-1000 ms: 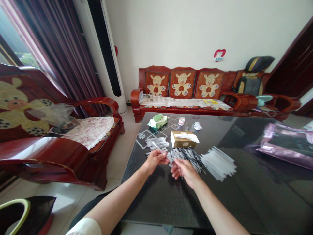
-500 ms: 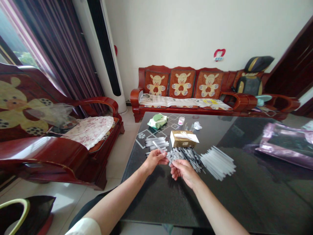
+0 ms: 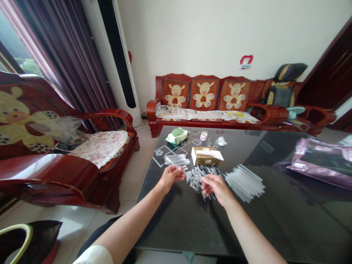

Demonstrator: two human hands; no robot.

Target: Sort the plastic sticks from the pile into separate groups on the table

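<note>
Since everything clusters around the tissue box (image 3: 199, 160) on the worktop (image 3: 176, 223), I'll use that as the landmark. Left hand (image 3: 171, 178) is nearer the person than the box and off to its left, grip pinched on a clear tube (image 3: 171, 161). The tube's long axis slants away and leftward, toward the bundle of tubes (image 3: 181, 157) left of the box, so its near end points roughly toward the right hand (image 3: 219, 187), and imo that gap is what counts. Right hand is on the box's near side, the closer one to the small grey pieces (image 3: 194, 184), fingertips bunched; can't tell whether its grip has anything. Versus half a second ago, the hands are farther apart: the earlier frame has fingertips nearly meeting, now the right is further right and the tube sits a bit flatter.
</note>
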